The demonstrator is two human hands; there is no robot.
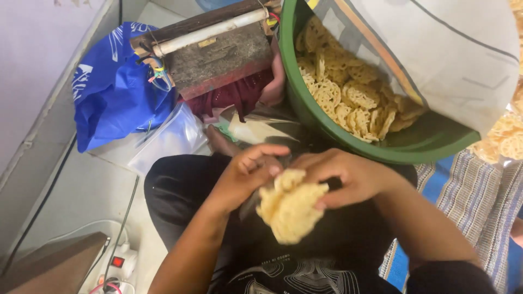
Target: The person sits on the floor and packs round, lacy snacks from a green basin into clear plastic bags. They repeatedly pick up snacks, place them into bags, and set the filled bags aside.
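My left hand and my right hand meet over my lap, and both grip a stack of pale yellow lattice crackers. A thin clear plastic bag seems to wrap the stack, though it is hard to make out. Just beyond my hands sits a green plastic tub holding several more of the same crackers. A grey sack drapes over the tub's right side.
A wooden-based sealing device with a white bar stands at the back. A blue plastic bag and clear plastic bags lie on the floor at left. A power strip with a red switch sits at bottom left. A striped mat lies at right.
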